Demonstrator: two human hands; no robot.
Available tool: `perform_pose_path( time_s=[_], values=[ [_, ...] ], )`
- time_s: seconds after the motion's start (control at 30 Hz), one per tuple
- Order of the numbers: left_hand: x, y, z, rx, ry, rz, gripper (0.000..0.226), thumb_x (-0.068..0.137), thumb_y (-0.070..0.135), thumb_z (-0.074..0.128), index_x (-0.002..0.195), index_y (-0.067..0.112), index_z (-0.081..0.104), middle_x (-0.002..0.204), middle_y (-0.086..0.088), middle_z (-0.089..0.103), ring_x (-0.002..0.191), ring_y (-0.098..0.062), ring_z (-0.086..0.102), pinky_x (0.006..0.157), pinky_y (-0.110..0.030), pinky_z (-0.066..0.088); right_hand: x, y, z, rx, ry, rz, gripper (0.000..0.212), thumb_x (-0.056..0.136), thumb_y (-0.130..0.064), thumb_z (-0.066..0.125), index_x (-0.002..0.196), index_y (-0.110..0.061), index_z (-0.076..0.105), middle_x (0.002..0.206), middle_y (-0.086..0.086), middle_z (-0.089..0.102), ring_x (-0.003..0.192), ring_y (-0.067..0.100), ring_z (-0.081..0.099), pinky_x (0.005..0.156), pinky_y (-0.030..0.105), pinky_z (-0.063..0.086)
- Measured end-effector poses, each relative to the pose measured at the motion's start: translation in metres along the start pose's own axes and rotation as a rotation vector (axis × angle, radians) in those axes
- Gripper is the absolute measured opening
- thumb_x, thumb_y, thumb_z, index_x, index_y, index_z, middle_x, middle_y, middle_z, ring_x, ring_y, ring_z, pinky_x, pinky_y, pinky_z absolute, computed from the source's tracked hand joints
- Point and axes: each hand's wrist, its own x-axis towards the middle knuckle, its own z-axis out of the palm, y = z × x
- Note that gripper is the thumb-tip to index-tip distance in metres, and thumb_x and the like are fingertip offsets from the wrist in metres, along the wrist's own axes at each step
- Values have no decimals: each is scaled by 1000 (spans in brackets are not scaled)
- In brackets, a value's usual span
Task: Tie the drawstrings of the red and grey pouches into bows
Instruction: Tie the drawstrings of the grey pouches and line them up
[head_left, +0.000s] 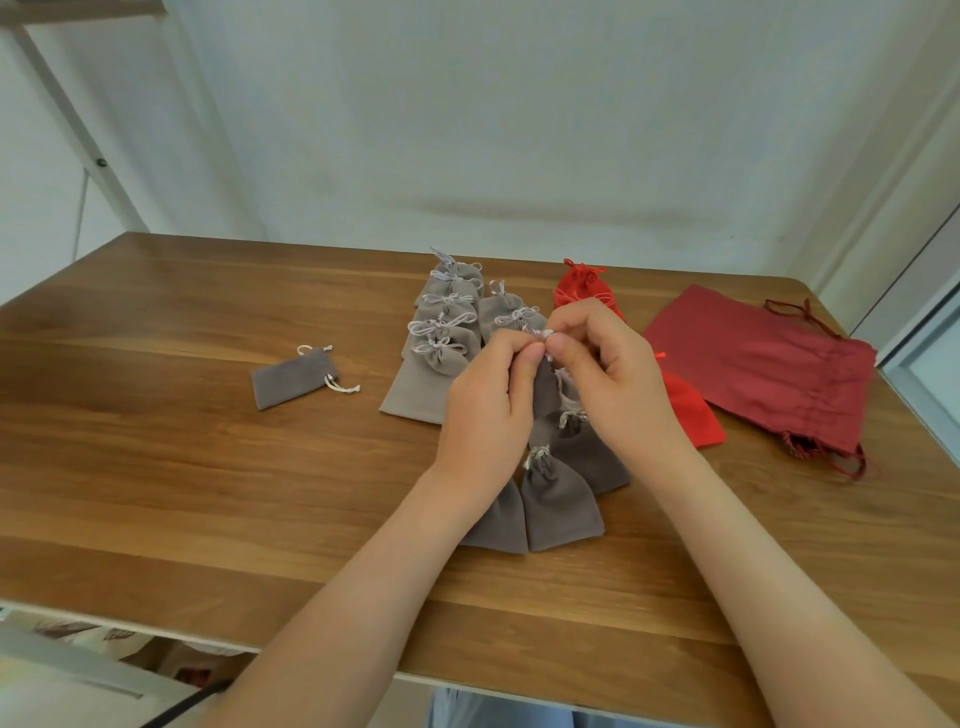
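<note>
My left hand and my right hand meet above the middle of the table, and both pinch the pale drawstring of a grey pouch that hangs between them, mostly hidden by my fingers. Behind the hands, several grey pouches with tied bows lie in overlapping rows. More dark grey tied pouches lie below my hands. One flat grey pouch with loose strings lies alone to the left. A small red pouch sits at the back, another red one lies by my right wrist.
A large dark red drawstring bag lies flat at the right side of the wooden table, close to the right edge. A white wall stands behind the table. A white frame post rises at the far left.
</note>
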Motion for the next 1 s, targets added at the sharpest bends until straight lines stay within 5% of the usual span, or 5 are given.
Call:
perform_pose_path(
  time_s=[0.3, 0.6, 0.73, 0.83, 1.0],
  values=[
    [-2, 1, -2, -15, -28, -19, 5, 96, 18, 48, 93, 19, 52, 72, 16, 52, 65, 3, 52, 60, -8, 35, 0, 1, -5, -86, -43, 20, 22, 90, 2, 53, 90, -19, 58, 84, -11, 61, 80, -4, 57, 73, 12, 44],
    [-4, 1, 0, 77, 28, 45, 9, 98, 28, 38, 94, 26, 46, 64, 10, 51, 61, -8, 52, 53, -23, 40, 1, -8, 1, 193, 1, 174, 15, 95, 0, 48, 92, -13, 54, 83, 2, 58, 75, 2, 56, 75, 20, 46],
    [-5, -5, 2, 110, 81, 28, 17, 96, 31, 35, 99, 19, 46, 67, 5, 58, 59, -12, 53, 49, -30, 40, 0, -5, 2, 122, -3, 190, 10, 95, -3, 49, 99, -9, 55, 80, -3, 58, 74, 1, 55, 73, 26, 47],
    [-5, -5, 3, 126, 155, 30, 22, 96, 32, 38, 97, 13, 49, 61, 12, 51, 55, -12, 51, 46, -28, 38, -2, -5, 1, 66, -28, 138, 21, 95, -3, 49, 110, -18, 53, 74, -6, 57, 69, 2, 53, 64, 21, 43],
    [-4, -6, 0, 132, 206, 32, 24, 95, 33, 45, 90, 12, 57, 54, 19, 39, 48, -2, 43, 46, -19, 34, -1, -6, -2, -4, -62, 136, 20, 92, 0, 54, 98, -17, 63, 89, -8, 67, 82, -1, 63, 76, 16, 49]
  ],
)
